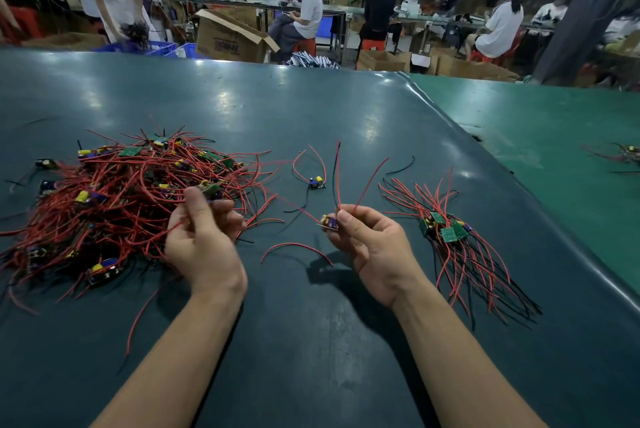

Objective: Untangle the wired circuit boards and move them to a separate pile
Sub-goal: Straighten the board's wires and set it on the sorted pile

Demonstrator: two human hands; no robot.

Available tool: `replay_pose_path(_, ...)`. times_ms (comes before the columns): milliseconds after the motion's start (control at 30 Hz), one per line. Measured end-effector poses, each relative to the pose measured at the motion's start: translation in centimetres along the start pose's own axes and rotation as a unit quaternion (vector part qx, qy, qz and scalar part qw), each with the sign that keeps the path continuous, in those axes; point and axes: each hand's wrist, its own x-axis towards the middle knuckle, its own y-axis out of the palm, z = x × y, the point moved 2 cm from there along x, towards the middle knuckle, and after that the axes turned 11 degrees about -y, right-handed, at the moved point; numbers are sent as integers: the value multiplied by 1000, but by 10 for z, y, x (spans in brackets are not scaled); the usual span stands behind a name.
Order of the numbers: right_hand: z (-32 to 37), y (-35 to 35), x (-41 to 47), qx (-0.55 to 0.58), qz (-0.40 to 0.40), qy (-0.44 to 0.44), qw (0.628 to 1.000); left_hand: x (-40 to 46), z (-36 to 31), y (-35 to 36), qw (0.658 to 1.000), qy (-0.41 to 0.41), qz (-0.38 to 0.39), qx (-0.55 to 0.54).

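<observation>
Pinching one circuit board (329, 222) in our right hand (372, 247) and another (211, 189) in our left hand (202, 237) by the tangled heap (114, 199) — we risk snagged wires dragging neighbours before reaching the sorted pile (450, 230).

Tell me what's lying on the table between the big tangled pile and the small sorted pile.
In the head view, one loose board lies there, beyond both raised hands.
</observation>
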Motion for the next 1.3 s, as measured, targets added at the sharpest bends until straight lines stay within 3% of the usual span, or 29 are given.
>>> replay_pose_path(133,3,0,2,46,-12,-26,999,5,-3,-2,999,-34,25,-26)
replay_pose_path(300,8,1,1,79,-6,-22,997,-8,8,6,971,35,105,212)
replay_pose_path(367,8,2,0,68,-5,-18,998,-14,12,7,940,73,123,311)
replay_pose_path(467,7,2,-2,47,4,-6,999,-17,16,0,854,156,101,486)
replay_pose_path(567,7,2,-3,34,12,9,999,-12,19,-2,798,145,69,581)
replay_pose_path(667,6,1,-3,34,16,14,999,-10,19,-3,765,125,5,631)
replay_pose_path(733,6,0,-3,30,18,14,999,-14,15,-2,754,187,-19,629)
replay_pose_path(800,5,0,-2,10,19,9,1000,-21,12,2,758,302,29,578)
replay_pose_path(867,2,0,-2,-19,18,4,1000,-31,12,6,784,337,126,505)
replay_pose_path(967,-2,2,-4,-64,37,0,997,-41,16,11,826,218,258,451)
replay_pose_path(1100,-1,2,-5,-159,34,-37,986,-39,20,10,830,145,359,402)
replay_pose_path(1200,1,1,-5,-159,24,-55,985,-38,24,8,824,147,378,395)
replay_pose_path(1300,2,1,-5,-100,23,-45,994,-34,27,9,862,95,346,357)
